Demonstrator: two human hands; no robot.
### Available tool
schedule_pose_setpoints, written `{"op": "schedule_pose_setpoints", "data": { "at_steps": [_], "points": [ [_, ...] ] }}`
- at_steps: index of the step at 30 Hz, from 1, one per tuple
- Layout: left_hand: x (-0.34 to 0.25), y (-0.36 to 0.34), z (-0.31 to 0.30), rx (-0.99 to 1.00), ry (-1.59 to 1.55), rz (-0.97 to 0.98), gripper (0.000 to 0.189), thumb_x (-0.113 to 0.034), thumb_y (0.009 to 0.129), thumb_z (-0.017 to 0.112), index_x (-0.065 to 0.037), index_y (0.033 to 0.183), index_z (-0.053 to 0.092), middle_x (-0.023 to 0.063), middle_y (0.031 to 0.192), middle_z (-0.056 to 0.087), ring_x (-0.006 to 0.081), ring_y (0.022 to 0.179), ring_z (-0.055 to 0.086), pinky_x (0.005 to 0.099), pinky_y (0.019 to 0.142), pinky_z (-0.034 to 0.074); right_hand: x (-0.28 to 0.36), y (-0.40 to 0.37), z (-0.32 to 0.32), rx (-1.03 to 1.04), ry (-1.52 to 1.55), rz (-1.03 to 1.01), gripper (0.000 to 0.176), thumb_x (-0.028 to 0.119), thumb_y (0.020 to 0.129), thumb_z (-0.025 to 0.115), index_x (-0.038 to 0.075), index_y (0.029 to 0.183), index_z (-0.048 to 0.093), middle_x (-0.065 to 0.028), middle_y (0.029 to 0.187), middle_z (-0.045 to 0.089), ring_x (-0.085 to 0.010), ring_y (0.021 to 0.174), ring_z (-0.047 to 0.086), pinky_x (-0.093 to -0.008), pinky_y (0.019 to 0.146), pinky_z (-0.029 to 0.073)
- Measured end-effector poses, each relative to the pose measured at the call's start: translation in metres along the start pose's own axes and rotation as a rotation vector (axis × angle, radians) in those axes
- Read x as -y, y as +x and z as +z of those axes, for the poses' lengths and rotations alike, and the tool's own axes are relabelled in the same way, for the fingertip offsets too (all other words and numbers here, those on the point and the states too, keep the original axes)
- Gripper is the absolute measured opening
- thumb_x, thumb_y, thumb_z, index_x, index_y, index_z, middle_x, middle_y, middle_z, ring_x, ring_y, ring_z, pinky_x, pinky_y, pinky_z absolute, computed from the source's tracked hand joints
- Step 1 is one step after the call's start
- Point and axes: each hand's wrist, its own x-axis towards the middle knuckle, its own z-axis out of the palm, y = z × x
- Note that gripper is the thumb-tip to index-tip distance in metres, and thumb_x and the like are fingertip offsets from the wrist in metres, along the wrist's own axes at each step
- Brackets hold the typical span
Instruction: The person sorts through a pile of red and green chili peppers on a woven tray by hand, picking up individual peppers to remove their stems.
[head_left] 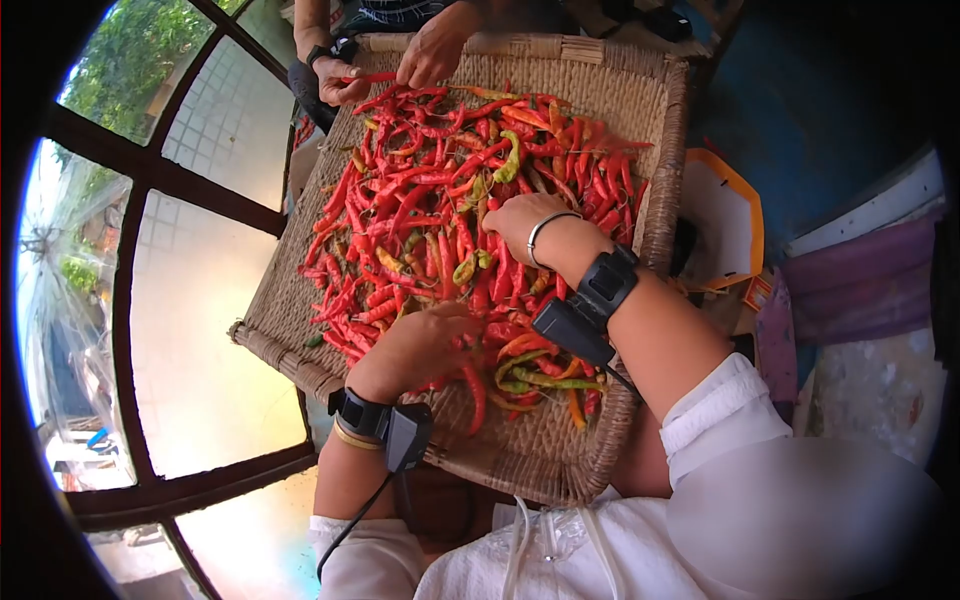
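Note:
A large heap of red chili peppers (400, 215) covers a woven tray, with some orange and green ones mixed in. My right hand (530, 225) is over the middle of the heap, fingers curled down among the peppers. Its fingertips are partly hidden, so what they pinch does not show. Lower on the heap, my left hand (430, 340) is smeared by motion, its fingers blurred against red peppers. Just right of it lies a cluster of green and orange peppers (545, 375). Both my wrists carry black strapped devices.
The woven tray (280, 315) has a thick raised rim. Across it, another person's hands (430, 50) hold a red chili pepper (372, 77). Framed window panes (215, 340) stand close on the left. An orange-edged container (720, 220) and purple cloth (860, 275) are at right.

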Motion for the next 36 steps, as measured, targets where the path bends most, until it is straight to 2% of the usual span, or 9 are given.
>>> {"op": "schedule_pose_setpoints", "data": {
  "at_steps": [9, 16, 18, 22, 26, 30, 33, 35, 36],
  "points": [
    [-0.017, -0.003, -0.007, 0.304, 0.068, -0.236, 0.024, -0.012, 0.069, 0.063, -0.007, 0.092, 0.059, 0.0104, 0.077, 0.061, 0.0276, 0.071, 0.059, 0.0346, 0.063, 0.046, 0.011, -0.007, -0.003, 0.019, -0.166, -0.037, 0.025, 0.004, 0.076, 0.052, 0.009, 0.100, 0.059, -0.0132, 0.098, 0.060, -0.0289, 0.092, 0.058, -0.0389, 0.075, 0.048],
    [-0.012, -0.010, -0.011, -0.190, 0.002, -0.171, 0.025, -0.020, 0.075, 0.063, -0.004, 0.093, 0.058, 0.0145, 0.081, 0.060, 0.0277, 0.074, 0.060, 0.0348, 0.062, 0.046, 0.033, -0.038, -0.016, -0.144, -0.064, -0.286, 0.015, 0.007, 0.072, 0.055, 0.006, 0.086, 0.059, -0.0131, 0.084, 0.061, -0.0299, 0.083, 0.060, -0.0395, 0.070, 0.048],
    [-0.020, -0.006, -0.009, -0.297, -0.345, -0.200, 0.029, -0.020, 0.078, 0.062, 0.001, 0.097, 0.056, 0.0147, 0.084, 0.060, 0.0237, 0.075, 0.060, 0.0321, 0.064, 0.046, 0.044, -0.043, -0.007, -0.235, 0.023, -0.346, 0.012, 0.011, 0.072, 0.056, 0.007, 0.084, 0.058, -0.0125, 0.080, 0.061, -0.0300, 0.080, 0.060, -0.0398, 0.067, 0.048],
    [-0.005, -0.001, 0.004, -0.354, -0.313, -0.228, 0.025, -0.020, 0.083, 0.059, 0.002, 0.095, 0.057, 0.0050, 0.078, 0.061, 0.0082, 0.071, 0.053, 0.0249, 0.062, 0.044, 0.043, -0.040, -0.004, -0.282, 0.086, -0.392, 0.015, 0.015, 0.073, 0.058, 0.008, 0.086, 0.057, -0.0129, 0.076, 0.060, -0.0319, 0.075, 0.060, -0.0413, 0.066, 0.048],
    [-0.008, -0.002, -0.007, -0.212, -0.309, -0.385, 0.020, -0.018, 0.084, 0.057, 0.002, 0.087, 0.059, 0.0028, 0.068, 0.059, 0.0074, 0.063, 0.051, 0.0242, 0.057, 0.043, 0.036, -0.041, -0.007, -0.389, 0.248, -0.379, 0.021, 0.017, 0.074, 0.059, 0.007, 0.092, 0.053, -0.0146, 0.075, 0.060, -0.0334, 0.075, 0.059, -0.0429, 0.066, 0.047],
    [-0.002, -0.010, -0.029, -0.127, -0.434, -0.449, 0.020, -0.018, 0.087, 0.052, 0.000, 0.079, 0.058, -0.0003, 0.057, 0.053, 0.0061, 0.055, 0.048, 0.0216, 0.052, 0.040, 0.017, -0.039, -0.018, -0.403, 0.168, -0.096, 0.022, 0.016, 0.075, 0.059, 0.007, 0.094, 0.052, -0.0139, 0.075, 0.060, -0.0334, 0.076, 0.059, -0.0436, 0.068, 0.046],
    [0.012, -0.005, -0.039, -0.247, -0.539, -0.567, 0.022, -0.019, 0.088, 0.051, -0.001, 0.100, 0.056, 0.0043, 0.077, 0.060, 0.0057, 0.057, 0.048, 0.0208, 0.051, 0.040, 0.013, -0.032, -0.007, -0.248, -0.013, -0.215, 0.015, 0.011, 0.075, 0.057, 0.005, 0.088, 0.060, -0.0144, 0.083, 0.061, -0.0316, 0.082, 0.059, -0.0407, 0.072, 0.048],
    [0.000, 0.003, -0.042, -0.729, -0.717, -0.188, 0.042, -0.021, 0.087, 0.052, 0.000, 0.122, 0.042, 0.0108, 0.110, 0.054, 0.0077, 0.066, 0.052, 0.0220, 0.056, 0.044, 0.018, -0.023, 0.012, -0.127, -0.163, -0.342, 0.018, 0.007, 0.073, 0.058, 0.005, 0.089, 0.065, -0.0144, 0.090, 0.062, -0.0287, 0.090, 0.059, -0.0372, 0.074, 0.049],
    [0.000, 0.004, -0.040, -0.731, -0.718, -0.190, 0.042, -0.021, 0.087, 0.052, 0.000, 0.122, 0.042, 0.0108, 0.110, 0.054, 0.0077, 0.066, 0.052, 0.0220, 0.056, 0.044, 0.021, -0.024, 0.018, -0.126, -0.164, -0.344, 0.018, 0.007, 0.073, 0.058, 0.005, 0.089, 0.065, -0.0144, 0.090, 0.062, -0.0287, 0.090, 0.059, -0.0372, 0.074, 0.049]
  ]
}}
